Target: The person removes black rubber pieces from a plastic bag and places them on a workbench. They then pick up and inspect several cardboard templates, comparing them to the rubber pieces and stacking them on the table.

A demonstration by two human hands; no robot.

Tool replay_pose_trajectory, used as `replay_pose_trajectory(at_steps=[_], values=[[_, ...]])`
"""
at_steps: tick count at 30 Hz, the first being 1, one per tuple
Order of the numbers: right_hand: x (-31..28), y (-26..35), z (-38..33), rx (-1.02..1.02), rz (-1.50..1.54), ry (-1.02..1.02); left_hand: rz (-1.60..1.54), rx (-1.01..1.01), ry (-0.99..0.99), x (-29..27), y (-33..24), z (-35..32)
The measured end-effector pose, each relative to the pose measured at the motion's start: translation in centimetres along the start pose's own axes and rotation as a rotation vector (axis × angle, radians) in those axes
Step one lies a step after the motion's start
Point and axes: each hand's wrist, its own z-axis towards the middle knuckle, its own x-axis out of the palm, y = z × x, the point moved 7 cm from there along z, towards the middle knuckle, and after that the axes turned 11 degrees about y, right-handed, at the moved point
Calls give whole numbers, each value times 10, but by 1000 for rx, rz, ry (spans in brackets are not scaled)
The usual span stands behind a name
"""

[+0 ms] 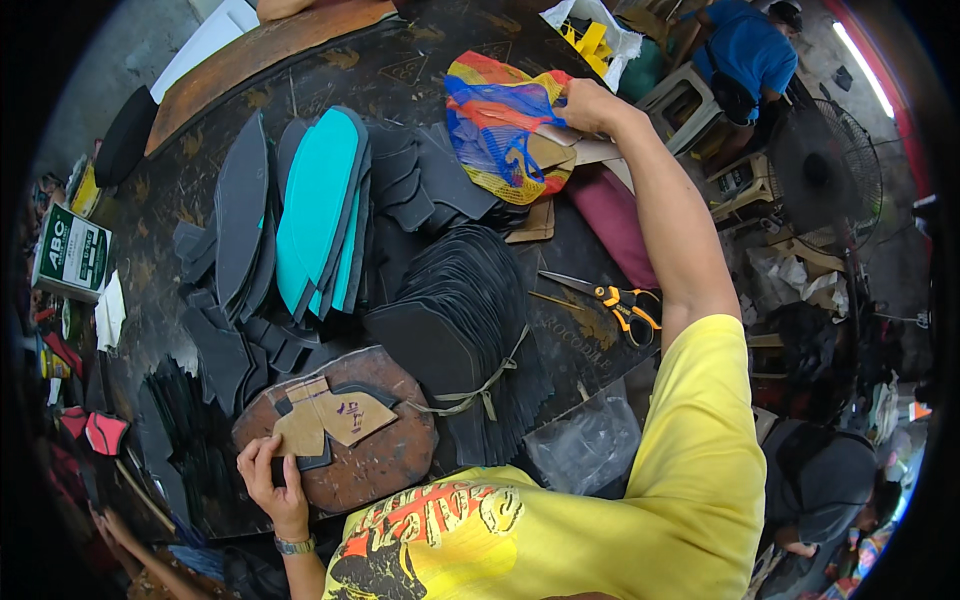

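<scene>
At the far right of the table my right hand [590, 107] is closed on the edge of a red, yellow and blue plastic bag [500, 125]. Brown card pieces [550, 155] stick out of the bag. My left hand [270, 485] is at the near left, its fingers apart, fingertips touching the edge of a cardboard pattern [350, 412] with handwriting on it. Under the pattern lies a black cut piece [314, 463], on a worn rounded wooden board [400, 460]. Right of the board stands a thick stack of black cut pieces [440, 310], tied with a strip.
Teal pieces [318, 210] and dark grey pieces [240, 210] are piled behind the board. Orange-handled scissors [625, 310] lie near my right arm, beside a maroon roll [612, 225] and clear plastic [590, 440]. A green-white can [72, 252] stands left; a fan [820, 170] stands right. Other people are nearby.
</scene>
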Motion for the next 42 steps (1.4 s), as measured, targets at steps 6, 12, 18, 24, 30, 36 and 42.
replay_pose_trajectory(at_steps=[6, 12, 18, 24, 30, 36, 42], values=[[-33, -14, 5, 7, -50, -219, -11, -3, -17, 3, 1, 4], [-17, -9, 5, -49, 151, -1, -24, -17, -15, 4, 2, 5], [-9, 0, -8, -9, 139, 34, -40, -39, -10, 6, 6, 3], [-38, 14, -11, -60, -197, -238, -51, -44, -10, 6, 8, 2], [-50, 10, -10, -91, -143, -361, -40, -34, -17, 6, 7, 2], [-48, 12, -10, -153, -99, -436, -44, -41, -10, 6, 7, 2], [-21, 25, -11, -153, -145, -281, -26, -17, -12, 6, 5, 3]])
